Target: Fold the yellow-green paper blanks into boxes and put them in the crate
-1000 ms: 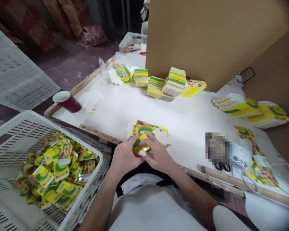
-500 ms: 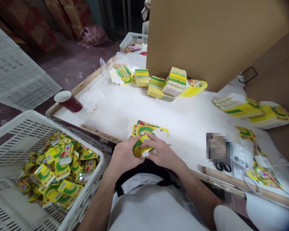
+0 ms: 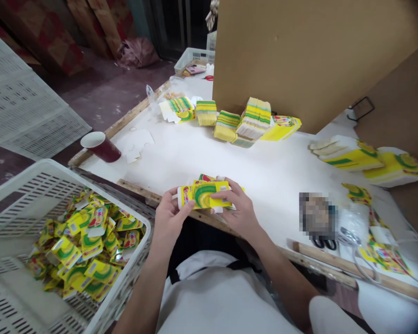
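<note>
A yellow and green carton (image 3: 204,195) is held level between both hands at the table's front edge. My left hand (image 3: 172,211) grips its left end, thumb on the printed face. At its right end my right hand (image 3: 239,208) has its fingers over the face and under the edge, with pale wraps on some fingertips. Partly hidden behind the carton, another printed piece (image 3: 206,177) lies on the white table (image 3: 167,160). Many small yellow packs (image 3: 90,253) fill part of the white basket (image 3: 48,169) at the left.
Stacks of flat cartons (image 3: 254,116) stand before a large cardboard sheet (image 3: 299,60). A dark red cup (image 3: 106,149) tilts near the left edge. More cartons (image 3: 355,155), black scissors (image 3: 323,243) and a clear plastic roll (image 3: 353,225) are on the right.
The small yellow item between my hands is now seen as a longer, flatter carton. My hands have moved apart to its two ends and slightly up from my lap.
</note>
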Demonstrator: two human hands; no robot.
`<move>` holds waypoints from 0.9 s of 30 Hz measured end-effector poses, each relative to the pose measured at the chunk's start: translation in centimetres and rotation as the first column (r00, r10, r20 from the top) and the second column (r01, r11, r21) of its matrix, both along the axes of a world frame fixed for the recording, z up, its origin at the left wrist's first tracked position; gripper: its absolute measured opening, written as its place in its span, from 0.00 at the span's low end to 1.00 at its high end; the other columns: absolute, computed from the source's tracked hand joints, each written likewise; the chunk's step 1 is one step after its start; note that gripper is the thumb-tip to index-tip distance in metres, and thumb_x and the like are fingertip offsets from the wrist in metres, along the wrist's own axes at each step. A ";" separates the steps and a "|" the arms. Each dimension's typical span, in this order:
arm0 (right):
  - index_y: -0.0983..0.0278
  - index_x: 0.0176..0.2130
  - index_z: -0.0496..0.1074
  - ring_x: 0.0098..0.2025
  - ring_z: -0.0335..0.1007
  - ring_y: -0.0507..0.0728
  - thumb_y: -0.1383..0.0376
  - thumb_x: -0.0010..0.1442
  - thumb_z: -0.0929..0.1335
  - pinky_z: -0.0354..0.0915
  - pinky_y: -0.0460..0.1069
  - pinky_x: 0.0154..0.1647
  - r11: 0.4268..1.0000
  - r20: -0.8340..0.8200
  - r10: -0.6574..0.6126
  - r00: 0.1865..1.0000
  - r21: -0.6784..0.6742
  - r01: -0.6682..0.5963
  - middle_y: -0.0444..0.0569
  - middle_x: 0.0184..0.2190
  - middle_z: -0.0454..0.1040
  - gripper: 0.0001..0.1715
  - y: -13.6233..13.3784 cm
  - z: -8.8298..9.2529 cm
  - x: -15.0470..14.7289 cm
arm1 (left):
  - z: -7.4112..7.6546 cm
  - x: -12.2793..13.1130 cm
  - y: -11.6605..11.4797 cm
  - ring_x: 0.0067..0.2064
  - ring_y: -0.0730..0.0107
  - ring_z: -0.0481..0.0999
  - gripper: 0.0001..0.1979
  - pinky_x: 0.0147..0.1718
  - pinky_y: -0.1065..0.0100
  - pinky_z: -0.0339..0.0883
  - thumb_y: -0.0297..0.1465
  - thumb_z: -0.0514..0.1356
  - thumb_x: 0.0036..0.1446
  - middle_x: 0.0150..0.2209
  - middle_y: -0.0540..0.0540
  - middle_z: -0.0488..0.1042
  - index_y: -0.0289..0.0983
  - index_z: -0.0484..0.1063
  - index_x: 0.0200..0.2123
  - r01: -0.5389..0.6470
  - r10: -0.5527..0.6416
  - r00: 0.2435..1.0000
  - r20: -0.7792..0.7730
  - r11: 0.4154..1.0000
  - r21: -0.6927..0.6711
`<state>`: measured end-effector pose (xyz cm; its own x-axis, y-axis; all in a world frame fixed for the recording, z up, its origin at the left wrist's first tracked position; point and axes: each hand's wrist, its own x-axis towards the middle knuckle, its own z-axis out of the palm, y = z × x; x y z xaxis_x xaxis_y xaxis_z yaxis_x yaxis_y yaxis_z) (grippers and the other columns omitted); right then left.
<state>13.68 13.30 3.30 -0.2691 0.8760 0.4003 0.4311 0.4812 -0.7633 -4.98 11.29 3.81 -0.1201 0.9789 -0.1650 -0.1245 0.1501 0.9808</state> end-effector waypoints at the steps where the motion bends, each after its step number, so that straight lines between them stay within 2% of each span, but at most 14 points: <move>1: 0.59 0.40 0.74 0.55 0.64 0.61 0.76 0.49 0.67 0.65 0.54 0.49 1.000 0.023 0.013 1.000 0.011 -0.013 0.53 0.55 0.63 0.19 0.0 0.0 0.0 | 0.1 0.1 0.0 0.33 0.69 0.78 0.25 0.36 0.67 0.71 0.36 0.65 0.47 0.31 0.48 0.78 0.35 0.63 0.47 -0.036 0.035 0.999 0.041 0.999 0.007; 6: 0.58 0.39 0.75 0.50 0.67 0.59 0.75 0.50 0.67 0.67 0.53 0.47 0.997 0.082 0.058 0.995 0.036 -0.061 0.51 0.50 0.68 0.17 0.3 0.0 0.2 | 0.2 0.4 0.0 0.29 0.72 0.77 0.24 0.33 0.72 0.70 0.32 0.68 0.43 0.28 0.50 0.78 0.35 0.66 0.44 -0.119 0.118 0.984 0.135 0.993 -0.003; 11: 0.59 0.39 0.72 0.53 0.65 0.61 0.74 0.48 0.68 0.64 0.56 0.51 0.999 0.013 -0.048 0.999 0.020 0.048 0.51 0.50 0.69 0.18 0.0 -0.3 -0.3 | 0.1 0.8 -0.2 0.29 0.75 0.76 0.26 0.32 0.75 0.69 0.31 0.68 0.44 0.28 0.51 0.78 0.35 0.64 0.46 -0.111 0.111 0.981 0.160 0.994 -0.012; 13: 0.59 0.44 0.68 0.54 0.64 0.62 0.73 0.48 0.69 0.63 0.57 0.53 0.997 -0.043 -0.080 0.996 -0.012 0.080 0.53 0.50 0.68 0.23 -0.1 -0.4 -0.5 | 0.1 0.9 -0.3 0.29 0.75 0.76 0.25 0.32 0.75 0.68 0.31 0.68 0.44 0.28 0.51 0.78 0.35 0.64 0.46 -0.120 0.120 0.981 0.155 0.993 -0.009; 17: 0.59 0.56 0.57 0.53 0.65 0.61 0.67 0.50 0.71 0.64 0.56 0.52 0.995 -0.116 -0.002 0.993 -0.100 -0.010 0.55 0.54 0.65 0.36 0.0 -0.2 -0.2 | -0.2 1.0 -0.6 0.30 0.75 0.76 0.27 0.32 0.75 0.68 0.32 0.67 0.46 0.29 0.51 0.77 0.36 0.62 0.49 -0.103 0.102 0.987 0.120 0.995 0.003; 19: 0.59 0.56 0.57 0.54 0.62 0.62 0.64 0.52 0.71 0.61 0.57 0.55 0.997 -0.113 0.033 0.993 -0.069 -0.041 0.54 0.54 0.65 0.35 0.1 -0.2 -0.1 | -0.4 1.3 -0.6 0.32 0.73 0.76 0.26 0.35 0.73 0.69 0.32 0.66 0.47 0.32 0.50 0.78 0.36 0.63 0.49 -0.078 0.076 0.991 0.113 0.997 0.015; 23: 0.59 0.51 0.64 0.54 0.60 0.63 0.63 0.53 0.69 0.59 0.59 0.55 1.000 -0.089 -0.012 0.996 -0.005 0.012 0.53 0.48 0.66 0.25 -0.2 -0.5 -0.7 | -0.4 2.0 -0.5 0.40 0.66 0.77 0.22 0.42 0.67 0.69 0.34 0.65 0.48 0.41 0.45 0.77 0.35 0.67 0.47 -0.040 0.037 0.991 0.126 0.999 0.018; 25: 0.60 0.54 0.61 0.53 0.63 0.62 0.64 0.52 0.70 0.62 0.59 0.53 0.997 -0.109 -0.008 0.994 -0.071 0.000 0.54 0.51 0.65 0.30 -0.3 -0.7 -1.0 | -0.2 1.4 -0.5 0.40 0.66 0.77 0.22 0.43 0.66 0.69 0.34 0.64 0.49 0.40 0.45 0.77 0.35 0.67 0.47 -0.015 0.015 0.996 0.093 1.000 0.003; 27: 0.60 0.58 0.56 0.50 0.67 0.61 0.64 0.50 0.71 0.65 0.57 0.51 0.983 -0.142 0.036 0.989 -0.172 -0.060 0.56 0.54 0.63 0.39 -0.1 -0.7 -0.8 | 0.1 -0.7 -0.8 0.38 0.66 0.76 0.21 0.41 0.66 0.69 0.35 0.64 0.48 0.39 0.46 0.77 0.35 0.69 0.46 -0.073 0.073 0.996 -0.043 0.997 0.004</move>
<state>12.87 13.21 2.57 -0.2653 0.9232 0.2780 0.2959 0.3524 -0.8879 -5.67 10.44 3.88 -0.1982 0.9676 -0.1562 -0.0923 0.1402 0.9858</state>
